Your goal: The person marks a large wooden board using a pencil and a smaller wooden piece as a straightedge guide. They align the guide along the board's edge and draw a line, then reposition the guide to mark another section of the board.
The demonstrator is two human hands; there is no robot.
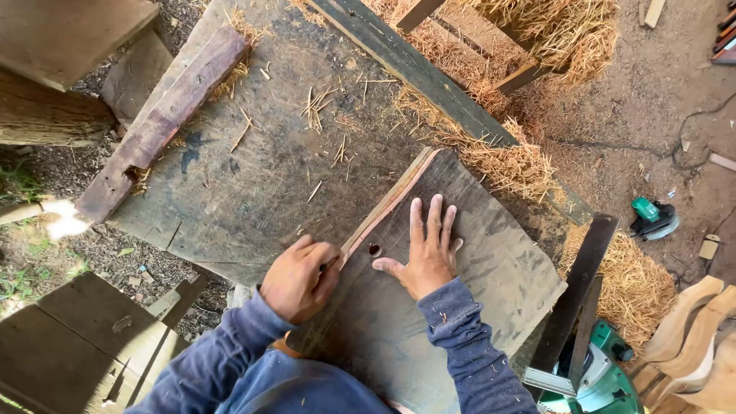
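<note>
A dark weathered board (491, 261) with a paler reddish edge lies tilted on a large grey wooden panel (261, 153). My right hand (427, 249) lies flat on the board, fingers spread, next to a small round hole (375, 250). My left hand (299, 277) is closed around a thin dark tool, likely a pencil, whose tip touches the board's left edge. Both arms wear blue sleeves.
A thick reddish timber (165, 115) lies across the panel's upper left. Straw (521, 165) is heaped along a dark beam (422, 73) at the right. A green power tool (653, 217) lies on the dirt floor; a green saw (606, 379) and curved pale wood pieces (698, 337) sit bottom right.
</note>
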